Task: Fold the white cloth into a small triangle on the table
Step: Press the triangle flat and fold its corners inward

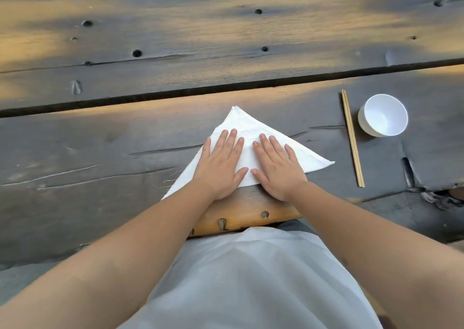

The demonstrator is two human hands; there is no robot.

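Observation:
The white cloth lies on the dark wooden table as a flat triangle. Its apex points away from me and its long edge runs along the near side. My left hand lies flat on the left half of the cloth, fingers straight and spread. My right hand lies flat on the right half in the same way. The two thumbs nearly meet at the middle. The cloth's left corner is partly hidden under my left forearm; frayed threads show there.
A pair of wooden chopsticks lies to the right of the cloth. Beyond them stands a small white bowl. A gap between planks runs across behind the cloth. The table's near edge is worn and cracked at right.

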